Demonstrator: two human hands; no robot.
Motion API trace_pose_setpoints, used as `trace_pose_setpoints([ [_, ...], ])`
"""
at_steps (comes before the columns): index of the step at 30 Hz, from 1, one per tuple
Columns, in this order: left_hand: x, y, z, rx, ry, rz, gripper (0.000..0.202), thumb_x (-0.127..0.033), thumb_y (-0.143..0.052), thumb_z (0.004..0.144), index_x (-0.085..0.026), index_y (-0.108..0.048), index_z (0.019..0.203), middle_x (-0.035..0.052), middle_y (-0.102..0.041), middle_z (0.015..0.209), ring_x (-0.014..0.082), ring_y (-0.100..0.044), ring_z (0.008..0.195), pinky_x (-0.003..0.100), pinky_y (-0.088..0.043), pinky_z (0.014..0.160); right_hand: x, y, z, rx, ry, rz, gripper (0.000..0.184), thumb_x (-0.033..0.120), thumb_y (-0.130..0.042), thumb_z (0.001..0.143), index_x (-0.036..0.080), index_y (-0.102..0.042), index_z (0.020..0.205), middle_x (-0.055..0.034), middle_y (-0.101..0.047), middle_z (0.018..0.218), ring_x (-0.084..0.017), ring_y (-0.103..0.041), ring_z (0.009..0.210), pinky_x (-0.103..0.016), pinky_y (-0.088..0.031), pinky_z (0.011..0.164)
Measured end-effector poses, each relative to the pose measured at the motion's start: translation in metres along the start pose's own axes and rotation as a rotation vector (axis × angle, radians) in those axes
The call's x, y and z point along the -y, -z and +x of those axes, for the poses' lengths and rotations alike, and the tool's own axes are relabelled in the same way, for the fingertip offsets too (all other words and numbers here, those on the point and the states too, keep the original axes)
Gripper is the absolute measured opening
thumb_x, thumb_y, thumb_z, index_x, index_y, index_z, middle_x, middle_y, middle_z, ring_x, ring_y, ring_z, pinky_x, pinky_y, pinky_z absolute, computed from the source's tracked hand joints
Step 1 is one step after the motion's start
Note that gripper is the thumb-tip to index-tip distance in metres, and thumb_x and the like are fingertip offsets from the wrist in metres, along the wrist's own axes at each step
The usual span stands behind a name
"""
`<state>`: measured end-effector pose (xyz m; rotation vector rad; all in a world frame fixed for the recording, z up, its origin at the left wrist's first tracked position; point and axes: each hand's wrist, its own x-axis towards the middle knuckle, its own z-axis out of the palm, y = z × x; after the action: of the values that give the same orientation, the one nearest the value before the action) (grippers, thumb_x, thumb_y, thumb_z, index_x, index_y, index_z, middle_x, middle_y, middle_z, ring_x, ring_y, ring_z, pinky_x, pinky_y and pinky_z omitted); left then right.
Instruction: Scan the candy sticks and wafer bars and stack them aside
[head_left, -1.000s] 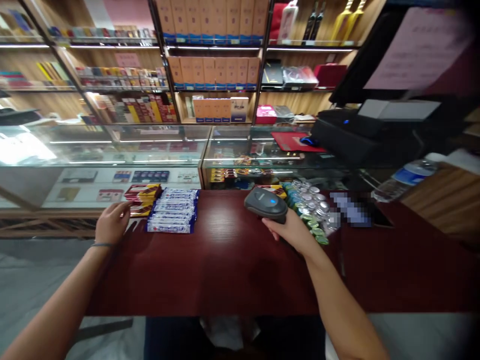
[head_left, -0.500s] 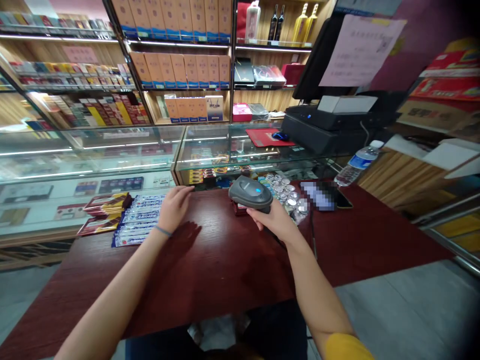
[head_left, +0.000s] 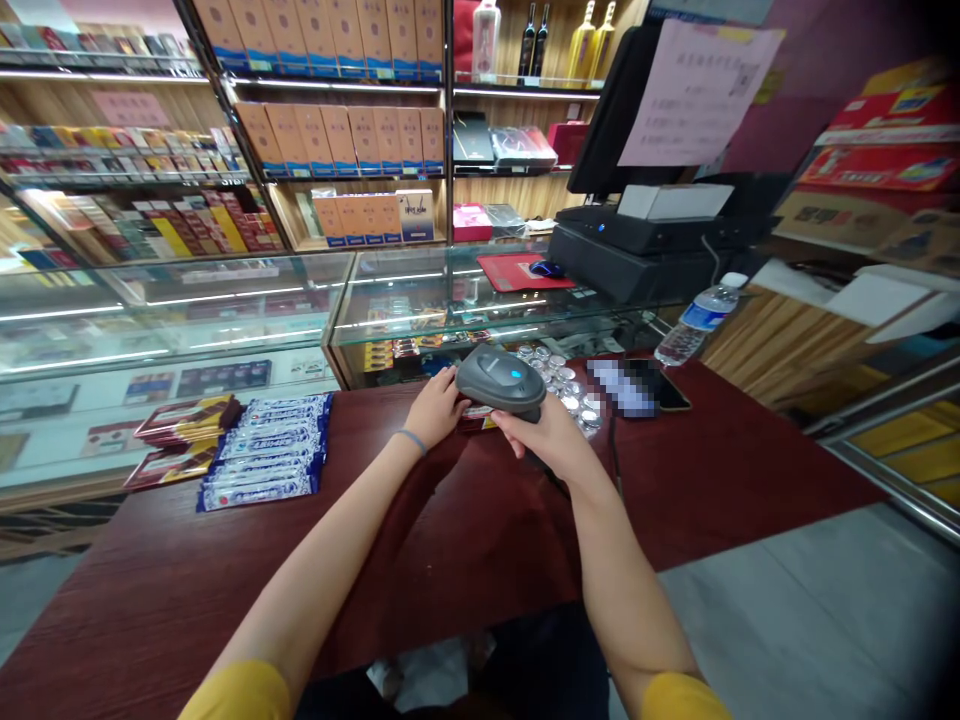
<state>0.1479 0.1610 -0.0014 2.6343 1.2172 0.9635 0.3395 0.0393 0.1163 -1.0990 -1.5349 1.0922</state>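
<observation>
My right hand grips a grey barcode scanner with a blue light, held just above the dark red wooden counter. Under the scanner lies a red packet, mostly hidden. My left hand reaches to that packet, its fingers curled at the packet's left end and partly hidden behind the scanner. To the left lie a pile of blue-and-white wrapped bars and some red-brown bars.
Small round foil-topped items and a phone lie right of the scanner. A water bottle stands further right. Glass display cases, a till with screen and shelves of boxes stand behind.
My left hand has left the bars on the left and moved right across the counter to the red packet under the scanner. The view has swung to the right.
</observation>
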Motion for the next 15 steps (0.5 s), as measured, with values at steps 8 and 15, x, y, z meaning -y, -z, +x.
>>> trace_pose_setpoints([
  [8, 0.0052, -0.0022, 0.002, 0.007, -0.015, 0.079, 0.035, -0.016, -0.059, 0.096, -0.015, -0.061, 0.131, 0.0172, -0.06, 0.136, 0.0304, -0.051, 0.135, 0.048, -0.044, 0.116, -0.0018, 0.0042, 0.001, -0.001, 0.008, 0.009, 0.02, 0.035, -0.069, 0.084, 0.021, -0.056, 0.078, 0.0072, -0.053, 0.048, -0.01, -0.047, 0.042, -0.025, -0.038, 0.048],
  [15, 0.0059, -0.0029, 0.0013, -0.039, 0.001, 0.09, 0.036, -0.011, -0.053, 0.097, -0.014, -0.06, 0.133, 0.0175, -0.061, 0.134, 0.0295, -0.051, 0.135, 0.045, -0.045, 0.114, 0.0017, 0.0022, 0.0006, -0.02, -0.008, -0.027, 0.022, 0.038, -0.07, 0.084, 0.022, -0.057, 0.076, 0.0067, -0.053, 0.046, -0.012, -0.05, 0.042, -0.026, -0.042, 0.05],
])
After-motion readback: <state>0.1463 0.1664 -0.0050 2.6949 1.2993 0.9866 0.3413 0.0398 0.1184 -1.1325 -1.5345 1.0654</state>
